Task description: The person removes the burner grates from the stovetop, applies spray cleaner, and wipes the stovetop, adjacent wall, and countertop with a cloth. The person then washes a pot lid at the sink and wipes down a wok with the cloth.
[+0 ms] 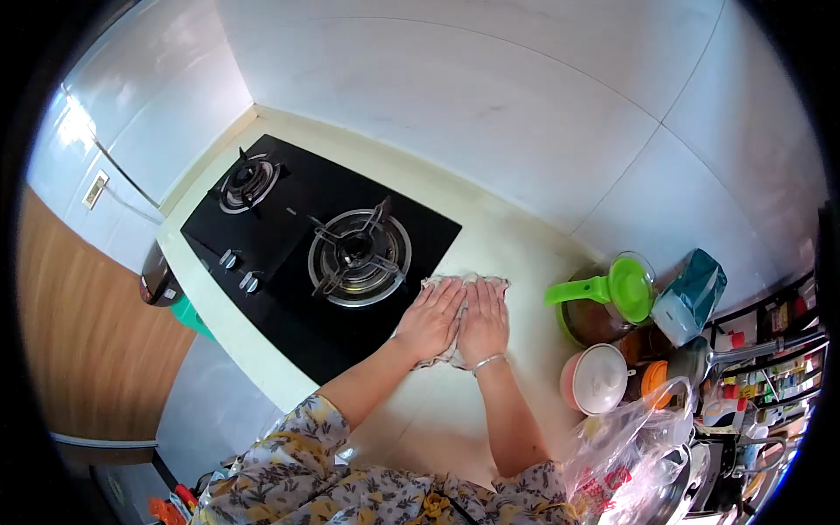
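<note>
A light, crumpled cloth (451, 357) lies on the pale countertop (525, 227) at the right edge of the black gas stove (293, 289). My left hand (431, 319) rests flat on the cloth, fingers stretched out, close to the stove's edge. Beside it, my right hand (483, 322) also presses flat on the cloth, with a bracelet (488, 360) at its wrist. Both hands are side by side and nearly touching. Part of the cloth is hidden beneath them.
Right of my hands stand a glass pitcher with a green lid (628, 287), a tissue pack (687, 302), a lidded pink bowl (597, 378) and an orange-topped container (654, 383). A clear plastic bag (621, 455) lies nearer me. Tiled walls (490, 96) border the counter.
</note>
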`<state>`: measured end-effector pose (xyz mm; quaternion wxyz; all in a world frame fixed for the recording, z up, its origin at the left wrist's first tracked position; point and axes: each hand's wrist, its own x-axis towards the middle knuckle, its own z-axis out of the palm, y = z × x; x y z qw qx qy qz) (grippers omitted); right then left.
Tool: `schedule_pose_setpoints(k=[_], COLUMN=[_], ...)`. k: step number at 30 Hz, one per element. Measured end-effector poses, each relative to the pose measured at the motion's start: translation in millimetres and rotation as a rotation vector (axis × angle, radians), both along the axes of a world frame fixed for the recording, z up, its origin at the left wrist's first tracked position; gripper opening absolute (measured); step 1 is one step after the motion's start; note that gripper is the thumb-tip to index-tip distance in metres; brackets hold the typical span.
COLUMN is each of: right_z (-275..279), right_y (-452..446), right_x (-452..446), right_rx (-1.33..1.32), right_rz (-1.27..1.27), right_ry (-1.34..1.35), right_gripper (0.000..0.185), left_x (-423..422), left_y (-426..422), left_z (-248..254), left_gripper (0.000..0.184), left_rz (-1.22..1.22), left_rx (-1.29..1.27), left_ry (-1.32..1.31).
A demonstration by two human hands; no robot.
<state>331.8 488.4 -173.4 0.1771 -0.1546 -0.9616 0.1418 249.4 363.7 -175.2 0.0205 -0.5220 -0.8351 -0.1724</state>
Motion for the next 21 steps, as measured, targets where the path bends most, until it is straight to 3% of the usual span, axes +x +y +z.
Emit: schedule_pose_setpoints(k=[12,21], right_z=[-8.0,-13.5], right_y=[107.0,107.5], right_x=[-78.6,-72.2], right_rx=[0.07,-0.022], right_rz=[0.004,-0.417], right_ry=[-0.002,-0.141], right_gripper=[0.046,0.051], left_x=[-68.4,-96.3], left_y=[109.5,153.5], left_z=[-10.4,-0.7], left_gripper=[0.057,0.056], left_rz=[0.111,-0.134], left_rx=[0.029,-0.16], left_ry=[0.058,0.069])
